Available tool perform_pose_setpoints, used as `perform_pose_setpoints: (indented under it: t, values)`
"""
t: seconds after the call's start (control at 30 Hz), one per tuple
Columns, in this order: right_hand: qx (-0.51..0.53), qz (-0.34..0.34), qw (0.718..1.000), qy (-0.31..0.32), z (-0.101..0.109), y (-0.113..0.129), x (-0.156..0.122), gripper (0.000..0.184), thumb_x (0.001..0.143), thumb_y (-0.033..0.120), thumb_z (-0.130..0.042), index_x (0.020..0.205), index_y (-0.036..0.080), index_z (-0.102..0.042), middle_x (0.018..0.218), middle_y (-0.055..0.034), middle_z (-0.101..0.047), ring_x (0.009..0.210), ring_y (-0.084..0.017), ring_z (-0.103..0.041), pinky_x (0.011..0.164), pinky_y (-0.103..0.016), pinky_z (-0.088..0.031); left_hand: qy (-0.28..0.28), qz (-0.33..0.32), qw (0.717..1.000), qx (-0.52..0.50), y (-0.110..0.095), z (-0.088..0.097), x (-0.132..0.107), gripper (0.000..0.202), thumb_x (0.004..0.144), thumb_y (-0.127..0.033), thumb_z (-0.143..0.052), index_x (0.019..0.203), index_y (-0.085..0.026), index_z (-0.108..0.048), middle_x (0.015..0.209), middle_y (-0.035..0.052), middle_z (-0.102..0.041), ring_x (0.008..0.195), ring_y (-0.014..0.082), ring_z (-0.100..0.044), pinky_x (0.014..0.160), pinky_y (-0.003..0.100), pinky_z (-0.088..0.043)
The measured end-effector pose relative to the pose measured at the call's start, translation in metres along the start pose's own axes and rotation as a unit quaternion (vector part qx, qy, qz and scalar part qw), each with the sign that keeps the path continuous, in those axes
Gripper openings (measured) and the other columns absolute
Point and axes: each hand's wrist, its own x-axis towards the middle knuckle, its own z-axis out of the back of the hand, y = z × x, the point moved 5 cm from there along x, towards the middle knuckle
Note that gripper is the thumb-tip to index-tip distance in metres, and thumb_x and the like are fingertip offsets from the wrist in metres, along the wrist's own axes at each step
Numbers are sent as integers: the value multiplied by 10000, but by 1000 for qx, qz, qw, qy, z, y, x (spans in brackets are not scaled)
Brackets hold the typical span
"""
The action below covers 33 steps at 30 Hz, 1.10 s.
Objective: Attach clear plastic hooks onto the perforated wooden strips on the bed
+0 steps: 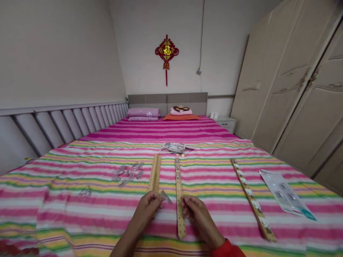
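Note:
My left hand (pixel 149 207) is closed in a pinch at a small clear plastic packet (pixel 166 197), which sticks out to the right of the fingertips. Right beside that hand lie pale wooden strips (pixel 154 173) with rows of holes. Between my two hands a single perforated strip (pixel 180 214) rests lengthwise on the bedspread, small metal pieces showing at its far end. At this strip's right edge my right hand (pixel 197 216) has its fingers curled together; what they hold, if anything, is hidden. Several small packets (pixel 130 173) are scattered to the left.
On the right lies another wooden strip (pixel 250 194) bearing several round white pieces, next to a clear blister pack (pixel 286 194). A bundle of packaging (pixel 175 147) sits farther back. A thin wire-like tangle (pixel 85 192) is at left. Striped cloth (pixel 107 221) covers the bed.

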Motion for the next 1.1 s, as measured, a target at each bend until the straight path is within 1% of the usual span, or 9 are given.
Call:
perform_pose_setpoints:
  t: [0.1, 0.2, 0.3, 0.47, 0.6, 0.73, 0.93, 1.03, 1.1]
  values:
    - [0, 13, 1000, 9, -9, 14, -12, 380, 596, 496, -782, 718, 141, -718, 606, -18, -655, 476, -90, -528, 445, -203, -359, -1, -124, 983, 138, -24, -10, -12, 209, 742, -353, -597, 654, -179, -521, 566, -44, -485, 496, 80, -425, 473, 194, -327]
    - [-2, 24, 1000, 10, -11, 25, -23, 366, 616, 494, -773, 719, 148, -716, 595, -20, -657, 478, -92, -521, 461, -206, -361, 24, -247, 934, 259, -45, -23, -27, 145, 818, -284, -527, 719, -185, -565, 692, 2, -560, 622, 111, -518, 573, 215, -404]
    - [12, 25, 1000, 9, -9, 30, -30, 339, 648, 486, -758, 702, 155, -705, 527, -9, -628, 451, -94, -500, 451, -207, -345, 57, -338, 886, 311, -58, -33, -40, 110, 854, -226, -489, 808, -201, -586, 828, 37, -622, 742, 131, -582, 651, 227, -451]
    - [83, 24, 996, -17, -6, 25, -40, 353, 705, 491, -713, 741, 140, -704, 634, -41, -661, 511, -105, -536, 466, -208, -380, -21, -415, 849, 326, -62, -38, -50, 87, 851, -153, -496, 829, -208, -560, 836, 36, -638, 773, 133, -610, 669, 225, -479]
    - [60, 43, 997, 5, -15, 21, -49, 303, 723, 439, -720, 705, 141, -667, 548, 8, -589, 454, -77, -473, 442, -194, -365, -74, -429, 837, 330, -51, -46, -55, 96, 846, -144, -510, 835, -213, -576, 841, 33, -659, 790, 141, -625, 666, 231, -488]
    - [36, 50, 998, 1, -19, 17, -52, 306, 670, 438, -760, 675, 168, -615, 484, 45, -541, 409, -74, -434, 416, -200, -352, -83, -415, 851, 311, -36, -56, -59, 114, 846, -172, -518, 842, -227, -618, 845, 37, -685, 826, 164, -643, 741, 267, -504]
    - [26, 49, 998, -33, -11, 11, -45, 341, 618, 475, -776, 635, 177, -611, 437, 50, -524, 391, -82, -416, 418, -219, -338, -35, -289, 930, 225, -16, -63, -54, 101, 807, -284, -593, 806, -273, -694, 854, 66, -705, 860, 223, -642, 791, 319, -492]
    - [3, 45, 998, -37, -6, 9, -37, 361, 595, 487, -784, 614, 170, -613, 417, 50, -517, 380, -79, -405, 414, -219, -309, -8, -255, 949, 187, -8, -65, -47, 116, 789, -340, -613, 765, -267, -701, 843, 73, -694, 851, 232, -625, 778, 326, -483]
    - [-9, 43, 998, -37, -2, 9, -30, 358, 593, 479, -786, 612, 166, -614, 424, 47, -524, 386, -78, -416, 421, -216, -304, -12, -226, 959, 171, -2, -63, -36, 158, 781, -382, -615, 768, -247, -697, 827, 68, -682, 807, 217, -617, 731, 306, -483]
